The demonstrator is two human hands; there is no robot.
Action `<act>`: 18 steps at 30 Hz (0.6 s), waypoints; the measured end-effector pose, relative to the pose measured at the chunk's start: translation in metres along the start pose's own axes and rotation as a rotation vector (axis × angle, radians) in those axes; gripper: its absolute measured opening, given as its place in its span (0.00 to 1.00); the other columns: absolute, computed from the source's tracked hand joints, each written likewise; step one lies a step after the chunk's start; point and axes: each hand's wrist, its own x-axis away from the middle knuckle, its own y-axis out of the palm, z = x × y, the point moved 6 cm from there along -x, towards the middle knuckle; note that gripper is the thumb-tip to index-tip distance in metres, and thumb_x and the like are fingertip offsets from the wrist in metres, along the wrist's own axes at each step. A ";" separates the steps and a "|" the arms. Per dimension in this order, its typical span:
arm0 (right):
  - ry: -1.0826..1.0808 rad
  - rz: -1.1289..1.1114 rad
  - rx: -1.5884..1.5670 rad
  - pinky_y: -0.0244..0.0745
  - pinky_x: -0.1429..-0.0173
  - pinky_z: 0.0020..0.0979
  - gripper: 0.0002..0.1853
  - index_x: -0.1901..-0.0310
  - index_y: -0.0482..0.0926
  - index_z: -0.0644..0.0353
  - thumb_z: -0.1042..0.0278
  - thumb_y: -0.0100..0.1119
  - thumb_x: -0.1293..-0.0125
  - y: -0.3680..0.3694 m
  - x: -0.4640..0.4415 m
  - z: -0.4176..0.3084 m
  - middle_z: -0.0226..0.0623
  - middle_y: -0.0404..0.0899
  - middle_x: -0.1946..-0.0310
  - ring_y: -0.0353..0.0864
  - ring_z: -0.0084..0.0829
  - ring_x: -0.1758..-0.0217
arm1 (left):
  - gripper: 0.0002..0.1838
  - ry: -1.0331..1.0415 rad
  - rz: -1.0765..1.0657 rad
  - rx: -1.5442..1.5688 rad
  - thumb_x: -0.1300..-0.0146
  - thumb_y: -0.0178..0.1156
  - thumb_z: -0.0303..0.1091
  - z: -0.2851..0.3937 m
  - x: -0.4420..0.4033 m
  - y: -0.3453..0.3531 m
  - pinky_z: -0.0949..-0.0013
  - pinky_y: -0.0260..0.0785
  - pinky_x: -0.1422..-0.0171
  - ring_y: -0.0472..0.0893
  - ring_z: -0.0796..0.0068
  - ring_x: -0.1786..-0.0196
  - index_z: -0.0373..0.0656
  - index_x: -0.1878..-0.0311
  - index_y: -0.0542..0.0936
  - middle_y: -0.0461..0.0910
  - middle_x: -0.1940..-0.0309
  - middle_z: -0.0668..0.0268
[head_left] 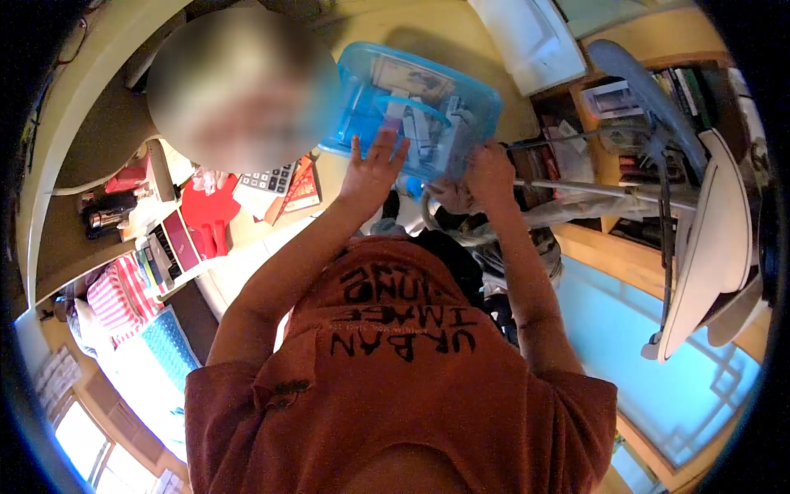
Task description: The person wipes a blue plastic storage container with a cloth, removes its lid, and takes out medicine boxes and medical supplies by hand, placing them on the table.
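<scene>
A translucent blue plastic bin (354,107) is in front of me at the top centre, tilted in view. Small white boxes (418,130) and a flat card-like piece (411,78) show inside, with a curved blue handle (415,107) across it. At the bin's near left side is my left hand (377,171), fingers spread and tips against or just over the wall. My right hand (491,177) is closed at the near right corner, seemingly gripping the bin; its fingertips are hidden. Crumpled clear plastic (453,198) lies beside that hand.
Left of me are a calculator (267,177), red paper pieces (210,202) and a striped cloth (123,296). A metal-framed chair (662,181) stands at the right, before shelves (613,169) of books. A large blurred patch covers the upper left.
</scene>
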 end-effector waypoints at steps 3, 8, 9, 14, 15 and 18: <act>-0.017 0.011 -0.063 0.78 0.56 0.47 0.07 0.71 0.80 0.67 0.72 0.58 0.43 -0.006 0.024 -0.013 0.51 0.78 0.62 0.81 0.51 0.63 | 0.35 0.019 -0.023 -0.007 0.38 0.54 0.32 -0.008 -0.002 0.003 0.30 0.50 0.29 0.52 0.55 0.22 0.47 0.26 0.59 0.56 0.26 0.53; -0.118 -0.019 -0.223 0.76 0.61 0.46 0.09 0.72 0.80 0.66 0.68 0.63 0.46 0.013 0.039 -0.006 0.49 0.76 0.66 0.79 0.49 0.64 | 0.34 0.047 -0.082 0.003 0.37 0.53 0.30 -0.017 -0.005 0.002 0.30 0.47 0.27 0.51 0.57 0.21 0.49 0.25 0.59 0.55 0.25 0.55; -0.114 -0.016 -0.221 0.76 0.61 0.46 0.09 0.72 0.80 0.66 0.68 0.63 0.46 0.007 0.038 -0.004 0.49 0.76 0.66 0.79 0.49 0.64 | 0.34 0.055 -0.115 0.013 0.36 0.53 0.30 -0.018 -0.007 0.003 0.31 0.47 0.27 0.50 0.58 0.21 0.50 0.25 0.59 0.54 0.25 0.56; -0.294 0.012 -0.398 0.72 0.61 0.46 0.13 0.73 0.79 0.66 0.62 0.65 0.48 0.032 0.039 0.011 0.49 0.75 0.71 0.76 0.51 0.64 | 0.34 0.035 -0.082 0.085 0.36 0.52 0.28 -0.021 -0.006 0.003 0.32 0.45 0.26 0.50 0.60 0.21 0.51 0.25 0.59 0.54 0.25 0.56; -0.295 0.013 -0.398 0.72 0.61 0.46 0.13 0.73 0.79 0.66 0.62 0.65 0.48 0.029 0.038 0.003 0.49 0.75 0.71 0.76 0.51 0.64 | 0.34 0.031 -0.059 0.115 0.36 0.52 0.28 -0.020 -0.006 0.002 0.32 0.45 0.26 0.50 0.59 0.21 0.51 0.25 0.58 0.55 0.25 0.56; -0.091 -0.071 -0.335 0.72 0.60 0.47 0.11 0.73 0.79 0.66 0.65 0.64 0.49 0.034 0.031 -0.034 0.49 0.74 0.73 0.76 0.51 0.64 | 0.34 0.029 -0.047 0.136 0.37 0.52 0.27 -0.020 -0.005 0.003 0.32 0.44 0.26 0.51 0.59 0.21 0.51 0.26 0.59 0.55 0.25 0.56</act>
